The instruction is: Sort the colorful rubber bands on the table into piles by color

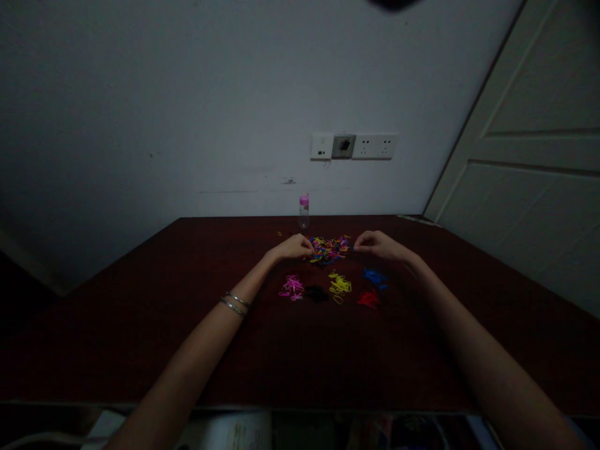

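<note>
A mixed heap of small coloured rubber bands (329,250) lies on the dark red table (300,356). My left hand (293,247), with bracelets on its wrist, is at the heap's left edge, fingers curled closed; what they hold is hidden. Right of the heap, my right hand (379,244) pinches thumb and finger together, with a tiny dark speck at the tips too small to name. Nearer me are single-colour piles: pink bands (293,286), black bands (315,293), yellow bands (340,284), blue bands (375,278) and red bands (369,299).
A clear bottle with a pink cap (304,211) stands behind the heap near the wall. One stray yellow band (280,234) lies at the back left. Wall sockets (375,147) sit above, and a white door (529,162) is at right. Dim items show below the table's front edge.
</note>
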`<action>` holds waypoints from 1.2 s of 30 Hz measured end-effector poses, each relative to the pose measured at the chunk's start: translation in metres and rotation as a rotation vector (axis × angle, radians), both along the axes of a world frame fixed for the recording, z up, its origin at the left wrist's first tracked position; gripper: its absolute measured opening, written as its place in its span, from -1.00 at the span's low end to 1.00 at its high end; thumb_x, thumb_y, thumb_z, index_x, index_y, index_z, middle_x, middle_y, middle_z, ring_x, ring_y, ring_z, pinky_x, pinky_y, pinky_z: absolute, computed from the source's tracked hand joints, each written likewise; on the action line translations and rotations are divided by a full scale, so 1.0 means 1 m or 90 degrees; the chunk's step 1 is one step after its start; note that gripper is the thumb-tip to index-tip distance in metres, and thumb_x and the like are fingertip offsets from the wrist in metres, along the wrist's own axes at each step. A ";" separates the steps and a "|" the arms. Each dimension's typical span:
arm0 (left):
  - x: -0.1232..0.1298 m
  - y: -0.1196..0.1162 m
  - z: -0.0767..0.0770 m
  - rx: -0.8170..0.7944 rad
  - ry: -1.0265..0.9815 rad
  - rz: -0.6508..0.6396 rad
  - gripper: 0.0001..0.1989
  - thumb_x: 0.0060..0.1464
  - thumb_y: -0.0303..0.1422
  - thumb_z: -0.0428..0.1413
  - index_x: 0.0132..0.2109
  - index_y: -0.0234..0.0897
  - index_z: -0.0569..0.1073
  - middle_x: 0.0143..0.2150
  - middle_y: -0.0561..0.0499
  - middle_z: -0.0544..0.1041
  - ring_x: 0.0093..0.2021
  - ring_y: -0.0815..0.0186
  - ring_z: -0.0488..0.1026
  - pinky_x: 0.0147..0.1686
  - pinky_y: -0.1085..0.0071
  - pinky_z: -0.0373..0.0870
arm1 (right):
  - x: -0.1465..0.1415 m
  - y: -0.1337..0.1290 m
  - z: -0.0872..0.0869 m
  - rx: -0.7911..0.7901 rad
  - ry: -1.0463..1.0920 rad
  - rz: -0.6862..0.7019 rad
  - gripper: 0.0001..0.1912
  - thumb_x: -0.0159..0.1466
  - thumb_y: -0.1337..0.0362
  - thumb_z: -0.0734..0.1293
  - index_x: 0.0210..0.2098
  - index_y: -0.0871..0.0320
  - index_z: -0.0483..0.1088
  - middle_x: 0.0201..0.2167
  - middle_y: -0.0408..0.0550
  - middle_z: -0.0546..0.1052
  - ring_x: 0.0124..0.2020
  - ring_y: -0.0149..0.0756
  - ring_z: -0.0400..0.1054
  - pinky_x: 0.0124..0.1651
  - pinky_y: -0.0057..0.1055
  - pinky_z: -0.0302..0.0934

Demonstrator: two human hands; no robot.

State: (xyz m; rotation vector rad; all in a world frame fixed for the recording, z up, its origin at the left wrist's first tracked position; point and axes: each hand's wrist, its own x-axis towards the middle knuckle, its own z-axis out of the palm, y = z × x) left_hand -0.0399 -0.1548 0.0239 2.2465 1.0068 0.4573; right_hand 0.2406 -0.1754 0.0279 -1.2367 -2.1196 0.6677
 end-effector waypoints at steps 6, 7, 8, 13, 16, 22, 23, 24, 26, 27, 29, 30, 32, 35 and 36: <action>0.005 0.003 -0.008 0.009 -0.024 0.003 -0.82 -0.17 -0.41 0.04 -0.44 -0.41 0.50 -0.60 0.05 0.37 -0.58 0.47 0.24 -0.54 0.54 0.12 | 0.038 -0.006 -0.001 -0.205 -0.092 0.007 -0.83 -0.10 0.21 0.38 -0.56 0.19 0.51 -0.52 -0.05 0.53 -0.47 -0.31 0.37 -0.34 -0.40 0.25; 0.005 0.004 -0.009 0.009 -0.020 0.004 -0.83 -0.18 -0.42 0.05 -0.44 -0.41 0.50 -0.59 0.06 0.38 -0.58 0.48 0.24 -0.54 0.55 0.12 | 0.040 -0.006 -0.003 -0.223 -0.099 0.002 -0.83 -0.12 0.21 0.39 -0.56 0.19 0.51 -0.51 -0.05 0.54 -0.46 -0.31 0.37 -0.34 -0.40 0.26; 0.006 0.004 -0.011 0.010 -0.016 0.009 -0.83 -0.18 -0.43 0.05 -0.44 -0.41 0.50 -0.59 0.06 0.38 -0.57 0.48 0.24 -0.54 0.55 0.12 | 0.041 -0.006 -0.004 -0.234 -0.098 -0.002 -0.82 -0.13 0.21 0.40 -0.56 0.20 0.52 -0.50 -0.05 0.54 -0.45 -0.30 0.38 -0.33 -0.41 0.26; 0.008 0.004 -0.014 0.028 0.001 0.025 -0.83 -0.19 -0.46 0.05 -0.41 -0.42 0.52 -0.59 0.06 0.38 -0.57 0.47 0.23 -0.53 0.54 0.11 | 0.043 0.000 -0.011 -0.195 -0.033 -0.028 -0.82 -0.10 0.22 0.39 -0.50 0.16 0.54 -0.47 -0.06 0.56 -0.44 -0.30 0.39 -0.33 -0.39 0.27; 0.009 0.001 -0.014 0.046 0.019 0.014 -0.83 -0.17 -0.45 0.06 -0.40 -0.42 0.52 -0.60 0.07 0.37 -0.57 0.47 0.21 -0.53 0.54 0.10 | 0.045 0.003 -0.015 -0.145 -0.008 -0.065 -0.80 -0.07 0.19 0.38 -0.47 0.16 0.54 -0.48 -0.05 0.56 -0.43 -0.28 0.38 -0.34 -0.37 0.27; 0.009 0.000 -0.015 0.072 0.053 -0.026 -0.85 -0.14 -0.45 0.08 -0.41 -0.41 0.53 -0.54 0.03 0.44 -0.51 0.45 0.28 -0.49 0.54 0.13 | 0.044 0.005 -0.024 -0.136 0.021 -0.093 -0.79 -0.06 0.19 0.37 -0.47 0.19 0.53 -0.47 -0.04 0.55 -0.44 -0.29 0.37 -0.35 -0.38 0.24; 0.009 0.000 -0.015 0.073 0.053 -0.030 -0.85 -0.14 -0.44 0.09 -0.40 -0.41 0.53 -0.53 0.03 0.44 -0.51 0.45 0.28 -0.48 0.54 0.14 | 0.044 0.005 -0.026 -0.138 0.025 -0.095 -0.78 -0.06 0.19 0.37 -0.47 0.20 0.53 -0.48 -0.04 0.55 -0.46 -0.30 0.36 -0.37 -0.39 0.23; 0.009 -0.001 -0.015 0.074 0.054 -0.033 -0.86 -0.14 -0.45 0.09 -0.40 -0.40 0.53 -0.53 0.03 0.45 -0.50 0.44 0.29 -0.48 0.54 0.15 | 0.044 0.006 -0.027 -0.141 0.027 -0.094 -0.78 -0.06 0.19 0.37 -0.46 0.20 0.52 -0.49 -0.05 0.54 -0.47 -0.31 0.36 -0.38 -0.39 0.23; 0.009 -0.001 -0.014 0.079 0.060 -0.033 -0.88 -0.15 -0.47 0.10 -0.42 -0.39 0.52 -0.53 0.04 0.45 -0.51 0.44 0.30 -0.47 0.54 0.15 | 0.044 0.007 -0.029 -0.147 0.030 -0.090 -0.77 -0.06 0.19 0.37 -0.45 0.21 0.52 -0.50 -0.05 0.54 -0.49 -0.32 0.34 -0.41 -0.40 0.21; 0.009 -0.001 -0.014 0.084 0.066 -0.031 -0.90 -0.17 -0.48 0.11 -0.43 -0.38 0.52 -0.54 0.04 0.45 -0.51 0.44 0.30 -0.47 0.54 0.16 | 0.044 0.008 -0.030 -0.150 0.031 -0.090 -0.77 -0.06 0.19 0.37 -0.45 0.21 0.52 -0.51 -0.05 0.53 -0.50 -0.33 0.34 -0.42 -0.41 0.21; 0.009 -0.001 -0.014 0.099 0.082 -0.020 -0.91 -0.19 -0.51 0.11 -0.46 -0.38 0.51 -0.55 0.04 0.44 -0.53 0.44 0.29 -0.49 0.53 0.15 | 0.044 0.009 -0.031 -0.154 0.033 -0.094 -0.76 -0.06 0.19 0.36 -0.44 0.22 0.52 -0.51 -0.05 0.53 -0.51 -0.34 0.33 -0.44 -0.41 0.20; 0.009 0.000 -0.014 0.107 0.091 -0.013 -0.92 -0.19 -0.52 0.11 -0.46 -0.38 0.50 -0.56 0.04 0.43 -0.54 0.44 0.28 -0.49 0.52 0.15 | 0.044 0.010 -0.032 -0.155 0.035 -0.096 -0.76 -0.06 0.19 0.36 -0.45 0.22 0.51 -0.51 -0.04 0.53 -0.51 -0.35 0.33 -0.45 -0.41 0.20; 0.009 0.001 -0.016 0.123 0.107 -0.001 -0.92 -0.20 -0.51 0.11 -0.46 -0.38 0.50 -0.56 0.03 0.43 -0.55 0.44 0.28 -0.51 0.52 0.14 | 0.043 0.009 -0.032 -0.155 0.039 -0.100 -0.76 -0.07 0.20 0.36 -0.45 0.23 0.51 -0.50 -0.04 0.53 -0.51 -0.34 0.33 -0.44 -0.41 0.20; 0.007 0.004 -0.018 0.123 0.132 0.006 -0.91 -0.19 -0.51 0.09 -0.45 -0.39 0.49 -0.55 0.03 0.42 -0.54 0.44 0.28 -0.51 0.52 0.14 | 0.040 0.007 -0.031 -0.170 0.030 -0.107 -0.75 -0.06 0.21 0.35 -0.44 0.25 0.50 -0.50 -0.03 0.52 -0.51 -0.36 0.32 -0.45 -0.43 0.19; 0.007 0.004 -0.018 0.115 0.138 0.006 -0.90 -0.19 -0.51 0.08 -0.45 -0.39 0.49 -0.55 0.03 0.42 -0.54 0.44 0.28 -0.50 0.52 0.14 | 0.039 0.007 -0.030 -0.178 0.024 -0.109 -0.75 -0.06 0.21 0.35 -0.42 0.25 0.50 -0.50 -0.03 0.52 -0.51 -0.36 0.31 -0.45 -0.44 0.18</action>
